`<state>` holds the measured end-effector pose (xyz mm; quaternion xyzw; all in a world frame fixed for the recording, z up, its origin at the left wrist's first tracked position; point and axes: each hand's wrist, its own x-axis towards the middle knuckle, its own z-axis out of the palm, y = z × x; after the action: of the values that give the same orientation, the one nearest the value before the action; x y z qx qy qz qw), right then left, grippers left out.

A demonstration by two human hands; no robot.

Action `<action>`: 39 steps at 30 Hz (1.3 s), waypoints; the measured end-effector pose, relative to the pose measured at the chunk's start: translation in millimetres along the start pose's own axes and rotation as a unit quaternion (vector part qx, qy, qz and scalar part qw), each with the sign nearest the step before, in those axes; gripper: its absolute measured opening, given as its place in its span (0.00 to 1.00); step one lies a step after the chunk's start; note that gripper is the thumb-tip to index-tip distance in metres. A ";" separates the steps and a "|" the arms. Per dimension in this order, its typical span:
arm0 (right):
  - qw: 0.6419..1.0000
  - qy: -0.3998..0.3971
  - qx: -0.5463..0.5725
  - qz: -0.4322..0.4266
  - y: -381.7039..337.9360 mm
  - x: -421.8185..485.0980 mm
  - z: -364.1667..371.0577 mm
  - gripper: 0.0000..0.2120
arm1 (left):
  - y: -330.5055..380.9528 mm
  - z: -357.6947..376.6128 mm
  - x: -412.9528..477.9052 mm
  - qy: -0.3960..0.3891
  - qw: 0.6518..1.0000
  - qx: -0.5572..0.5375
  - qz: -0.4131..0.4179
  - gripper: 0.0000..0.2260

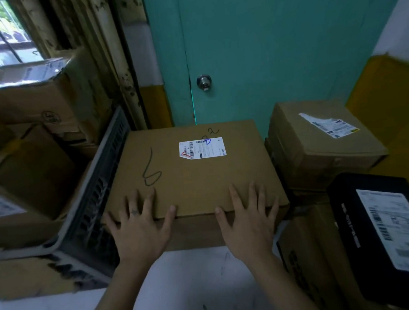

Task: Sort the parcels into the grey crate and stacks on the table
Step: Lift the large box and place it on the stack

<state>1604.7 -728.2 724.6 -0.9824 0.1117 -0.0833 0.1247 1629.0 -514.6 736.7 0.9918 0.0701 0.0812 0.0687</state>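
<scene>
Both hands, left hand [138,227] and right hand [247,218], lie flat with fingers spread on the near edge of a large cardboard parcel [190,172] on the white tabletop [194,287], just beside the grey crate [97,185].

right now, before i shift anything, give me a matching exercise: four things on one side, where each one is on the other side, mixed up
Things
1. brown box marked 6
2. black box
3. grey crate
4. door knob

Places
a. on the teal door
b. under the left hand and right hand, both pressed flat on it
c. at the right edge of the view, with a white label on top
d. left of the marked box, its slotted wall facing it

Pairs: 1-b, 2-c, 3-d, 4-a
</scene>
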 end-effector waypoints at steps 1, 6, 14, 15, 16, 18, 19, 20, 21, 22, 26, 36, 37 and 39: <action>1.000 0.002 -0.006 -0.004 -0.2 -4.8 1.3 0.36 | -3.3 -0.3 -5.2 -0.001 1.000 0.006 -0.002 0.38; 1.000 0.008 -0.022 -0.004 3.1 -23.2 -0.6 0.35 | -7.7 -4.3 -24.7 0.012 1.000 0.022 -0.002 0.35; 0.999 -0.016 -0.029 0.027 -1.8 -46.5 -8.1 0.39 | -27.2 -12.6 -43.1 0.000 0.999 0.032 0.037 0.29; 0.999 -0.010 -0.032 0.034 -5.0 -45.8 -10.7 0.39 | -30.2 -17.0 -40.2 -0.006 0.999 0.019 0.034 0.29; 0.998 -0.012 -0.036 0.042 -7.2 -42.0 -13.7 0.38 | -31.0 -19.8 -36.1 -0.017 0.999 0.009 0.029 0.28; 0.997 -0.026 -0.047 0.058 -11.2 -32.3 -20.2 0.33 | -31.7 -23.4 -27.1 -0.050 0.998 0.005 0.029 0.25; 0.996 -0.028 -0.053 0.064 -13.3 -27.5 -23.1 0.31 | -32.6 -25.0 -22.8 -0.055 0.998 -0.001 0.034 0.24; 0.996 -0.028 -0.058 0.068 -13.5 -23.6 -25.1 0.31 | -32.9 -27.0 -19.6 -0.055 0.998 -0.011 0.038 0.23; 0.995 -0.028 -0.063 0.071 -12.3 -20.5 -25.5 0.31 | -32.9 -27.8 -17.5 -0.054 0.998 -0.019 0.041 0.23; 0.994 -0.025 -0.070 0.074 -11.0 -18.5 -26.1 0.31 | -32.8 -27.8 -16.1 -0.053 0.997 -0.024 0.042 0.23; 0.992 -0.006 -0.078 0.097 -11.9 -6.4 -32.9 0.31 | -34.2 -29.4 -14.1 -0.072 0.996 -0.020 0.040 0.24; 0.975 -0.138 0.012 0.177 1.5 30.8 -45.2 0.52 | -35.0 -38.0 18.9 -0.158 0.986 -0.055 0.006 0.33; 0.975 -0.134 0.011 0.175 2.1 29.3 -45.0 0.52 | -35.1 -37.8 18.4 -0.154 0.987 -0.049 0.010 0.33; 0.976 -0.129 0.007 0.175 3.1 23.9 -45.5 0.52 | -35.3 -38.8 15.2 -0.142 0.989 -0.032 0.019 0.33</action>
<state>1618.4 -747.1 770.4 -0.9491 0.2643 0.0660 0.1578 1632.8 -472.8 771.8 0.9917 0.0382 -0.0574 0.1086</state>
